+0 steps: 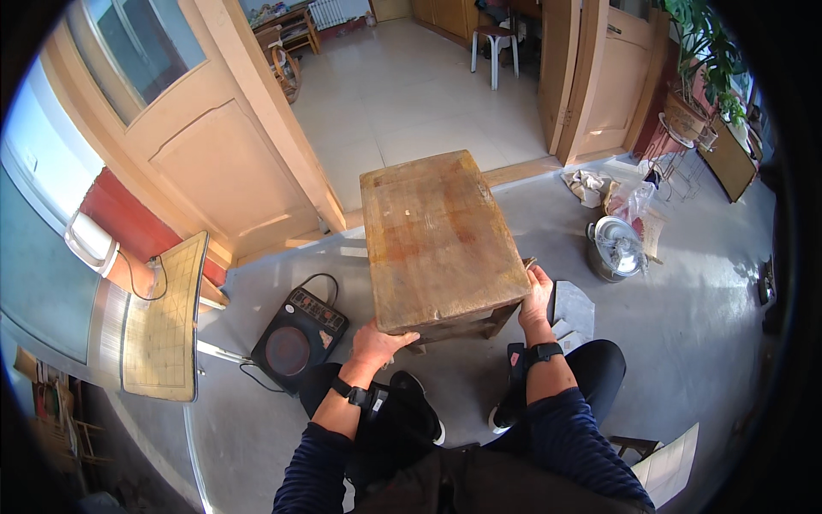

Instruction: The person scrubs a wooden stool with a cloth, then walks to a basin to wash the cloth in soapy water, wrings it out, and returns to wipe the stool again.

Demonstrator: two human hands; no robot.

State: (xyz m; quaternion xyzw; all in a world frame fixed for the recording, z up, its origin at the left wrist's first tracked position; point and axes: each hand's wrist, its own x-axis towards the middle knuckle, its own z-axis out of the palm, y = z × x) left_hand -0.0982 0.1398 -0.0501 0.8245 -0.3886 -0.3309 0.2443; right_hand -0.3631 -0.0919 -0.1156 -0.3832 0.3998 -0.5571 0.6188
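Observation:
A worn wooden stool or small table stands before me, its top scuffed and stained reddish in places. My left hand grips its near left corner, the thumb along the front edge and the fingers hidden beneath. At the near right corner, my right hand holds the side just under the top. A small brown piece sticks out beside the right fingers; what it is I cannot tell. Below the top, part of the wooden frame and legs shows between my hands.
A black induction cooker with its cord lies left, near a folding board table. Right are a lidded metal pot, plastic bags, a grey slab and a potted plant. A doorway with a wooden threshold lies beyond.

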